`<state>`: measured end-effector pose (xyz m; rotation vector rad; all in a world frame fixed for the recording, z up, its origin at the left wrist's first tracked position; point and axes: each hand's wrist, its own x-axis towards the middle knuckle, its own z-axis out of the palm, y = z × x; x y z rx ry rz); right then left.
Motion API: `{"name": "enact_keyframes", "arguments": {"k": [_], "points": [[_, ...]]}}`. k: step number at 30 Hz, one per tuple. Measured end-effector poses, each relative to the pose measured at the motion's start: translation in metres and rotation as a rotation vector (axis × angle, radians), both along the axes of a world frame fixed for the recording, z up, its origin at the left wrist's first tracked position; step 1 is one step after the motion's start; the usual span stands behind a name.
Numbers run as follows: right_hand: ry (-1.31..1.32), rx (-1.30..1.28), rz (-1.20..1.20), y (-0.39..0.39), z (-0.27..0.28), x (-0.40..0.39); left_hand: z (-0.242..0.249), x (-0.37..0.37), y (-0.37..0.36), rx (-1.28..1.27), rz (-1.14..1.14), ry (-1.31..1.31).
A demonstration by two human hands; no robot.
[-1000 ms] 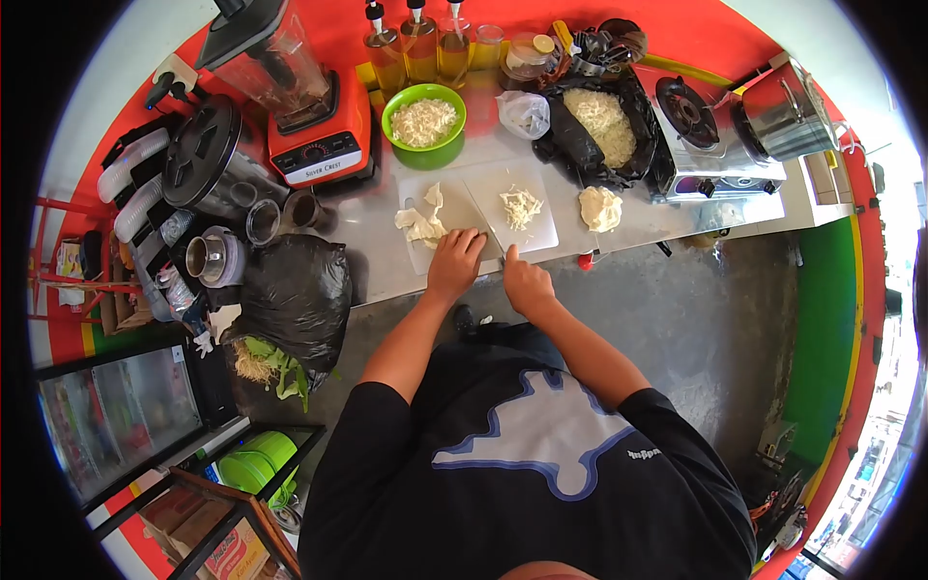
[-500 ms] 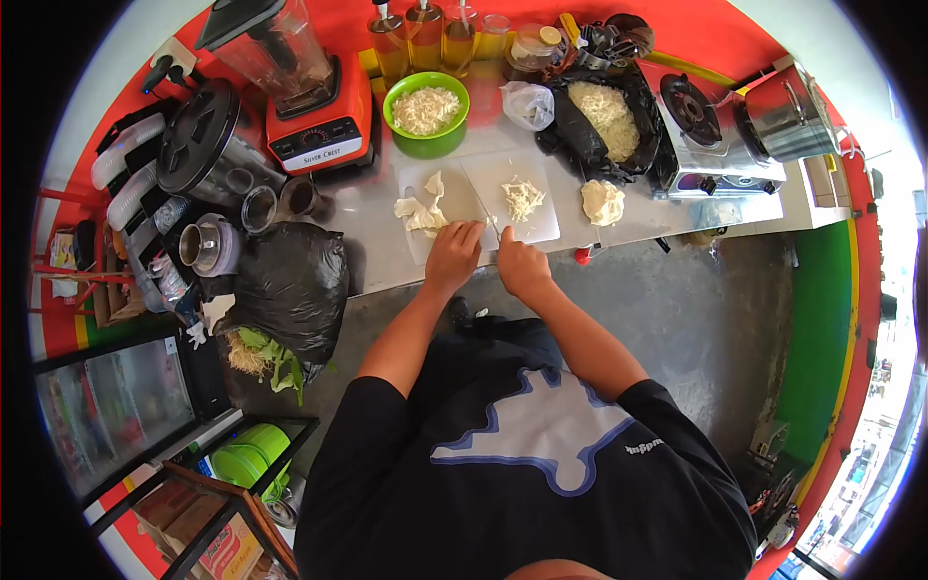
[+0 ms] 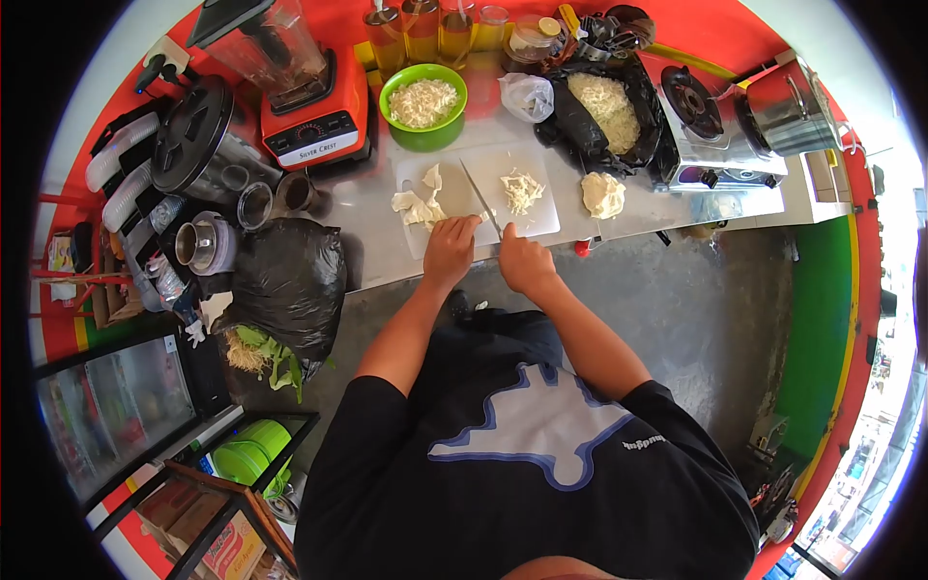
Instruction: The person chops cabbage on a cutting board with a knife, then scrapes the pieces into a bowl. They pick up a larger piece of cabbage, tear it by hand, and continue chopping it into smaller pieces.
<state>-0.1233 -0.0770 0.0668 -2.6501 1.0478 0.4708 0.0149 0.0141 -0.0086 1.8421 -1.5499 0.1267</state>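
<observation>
My right hand (image 3: 525, 259) is closed round the handle of a knife (image 3: 477, 192), whose blade points away and to the left over a white cutting board (image 3: 546, 220). Beside the blade, my left hand (image 3: 451, 249) has its fingers bent and pressed together on a small piece of pale cabbage (image 3: 486, 215), only partly visible. Pale cabbage leaves (image 3: 419, 208) lie on the board's left part. To the right of the blade is a small heap of shredded cabbage (image 3: 523, 192). A pale cabbage head (image 3: 603, 195) sits on the counter right of the board.
Behind the board stand a green bowl (image 3: 425, 130) of shreds, a red blender (image 3: 311, 121) and oil bottles (image 3: 421, 37). A black bag (image 3: 643, 145) of shreds lies near the stove (image 3: 730, 174). Another black bag (image 3: 290, 285) hangs at the counter's left edge.
The knife's blade has swung out to the left and shows more plainly, with its tip farther from me. Both hands stay near the board's front edge. The view has shifted slightly.
</observation>
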Motion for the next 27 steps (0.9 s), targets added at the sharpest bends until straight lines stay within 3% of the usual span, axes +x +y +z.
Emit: {"name": "enact_keyframes", "arguments": {"k": [5, 12, 20, 25, 27], "points": [[-0.002, -0.016, -0.025, 0.013, -0.017, 0.002, 0.006, -0.001, -0.003, -0.078, 0.024, 0.045], [0.008, 0.095, -0.057, 0.002, 0.002, 0.009, 0.010, -0.001, -0.001, -0.066, 0.024, 0.071], [-0.085, 0.083, -0.081, 0.013, -0.026, 0.002, 0.007, -0.003, 0.002, -0.096, 0.044, 0.093], [-0.174, 0.169, -0.107, 0.000, -0.023, -0.019, 0.011, 0.003, 0.008, 0.028, -0.005, 0.106], [-0.219, 0.164, -0.254, -0.007, -0.022, -0.025, 0.019, 0.011, 0.011, -0.033, -0.044, 0.057]]}}
